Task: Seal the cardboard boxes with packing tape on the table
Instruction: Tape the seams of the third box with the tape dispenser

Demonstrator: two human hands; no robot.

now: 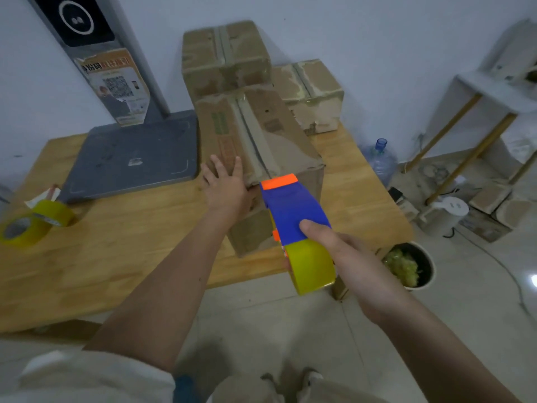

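Note:
A long cardboard box (279,141) lies on the wooden table (116,242), a strip of tape running down its top seam. My left hand (225,186) presses flat on the box's near left corner, fingers straight. My right hand (345,251) grips a blue and orange tape dispenser (290,210) loaded with a yellow tape roll (312,266). The dispenser's orange tip sits at the near end of the seam. Two more taped boxes stand behind: one (223,56) at the back, one (312,94) to its right.
A grey scale platform (133,158) with an upright post lies left of the boxes. Spare yellow tape rolls (32,222) sit at the table's left edge. On the floor to the right are a water bottle (380,161), a bin (412,266), a kettle and a white shelf.

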